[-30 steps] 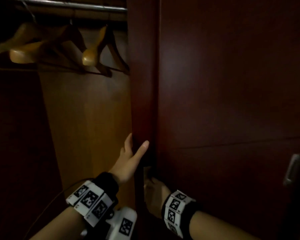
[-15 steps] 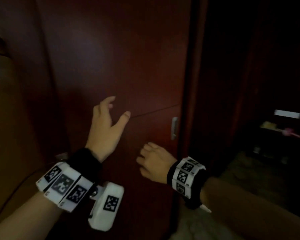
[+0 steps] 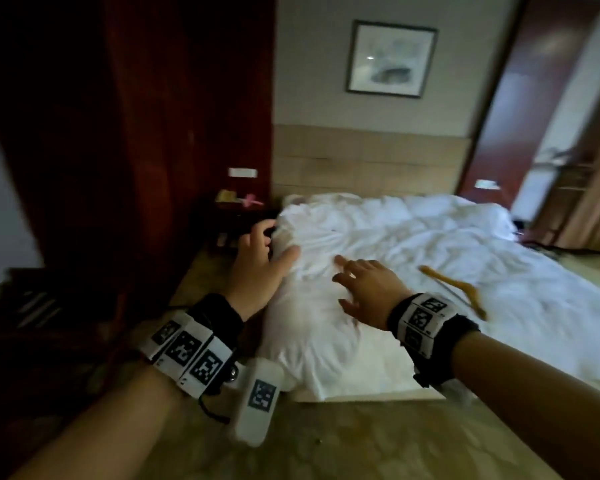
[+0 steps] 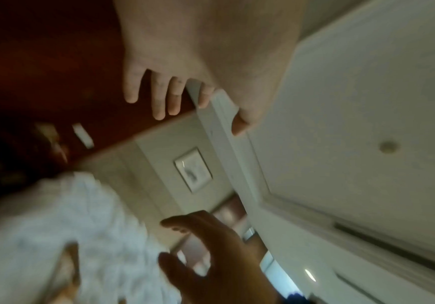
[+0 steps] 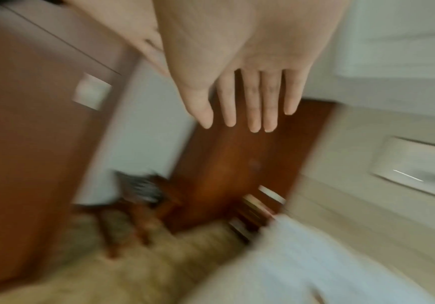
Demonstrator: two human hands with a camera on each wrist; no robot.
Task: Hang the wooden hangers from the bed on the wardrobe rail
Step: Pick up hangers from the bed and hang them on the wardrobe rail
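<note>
While my left hand and right hand hover with fingers spread, they hold nothing. One wooden hanger lies on the bed. I can read no writing.

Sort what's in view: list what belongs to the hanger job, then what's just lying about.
Job: wooden hanger lying on the bed; left hand and right hand, both empty.

Lying about: framed picture; nightstand with small items.

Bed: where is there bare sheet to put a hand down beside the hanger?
Bare sheet lies between the right hand and the hanger, and on the bed between the hanger and the headboard. The near corner is crowded: the left hand and right hand hang over it, both empty.
</note>
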